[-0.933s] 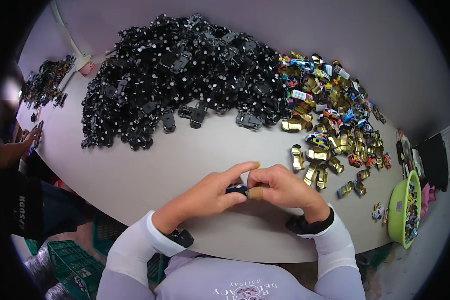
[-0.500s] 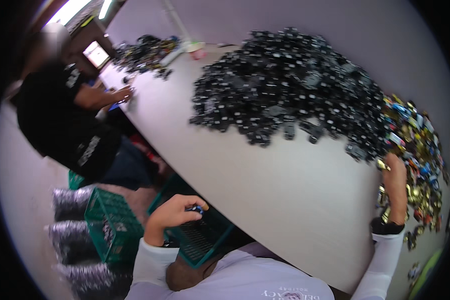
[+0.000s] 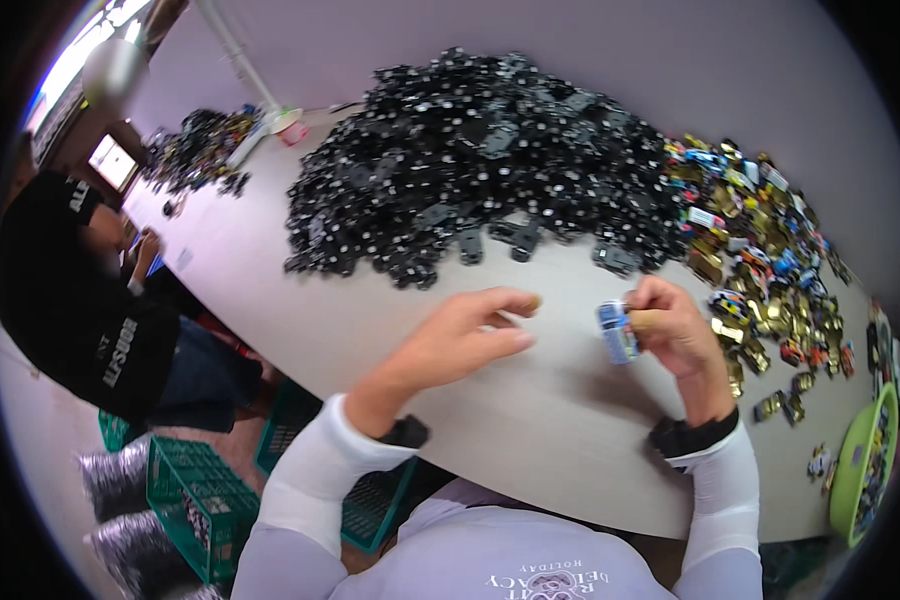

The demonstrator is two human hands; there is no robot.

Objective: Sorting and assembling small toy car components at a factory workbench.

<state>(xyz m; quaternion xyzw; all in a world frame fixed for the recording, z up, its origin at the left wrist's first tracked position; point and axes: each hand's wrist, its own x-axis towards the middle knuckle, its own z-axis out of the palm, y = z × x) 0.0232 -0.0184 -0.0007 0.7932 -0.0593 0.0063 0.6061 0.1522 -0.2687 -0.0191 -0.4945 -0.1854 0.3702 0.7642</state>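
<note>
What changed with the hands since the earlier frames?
The left hand let go of a small toy car and swung back over the table, empty. The right hand came back leftward from the car-body pile with a blue toy car body. The black chassis heap stayed put.

Chassis pile point(image 3: 480, 160) on tbl point(image 3: 530, 450), shells point(image 3: 770, 315) R (basin point(image 3: 848, 470) nearer), crates point(image 3: 170, 475) L

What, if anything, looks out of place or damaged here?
Nothing looks plainly damaged, though blur hides fine detail. Mildly odd: a small whitish toy car lies on the pale grey table beside the lime-green plastic tub, apart from the loose heap of multicoloured and gold toy car shells.
</note>
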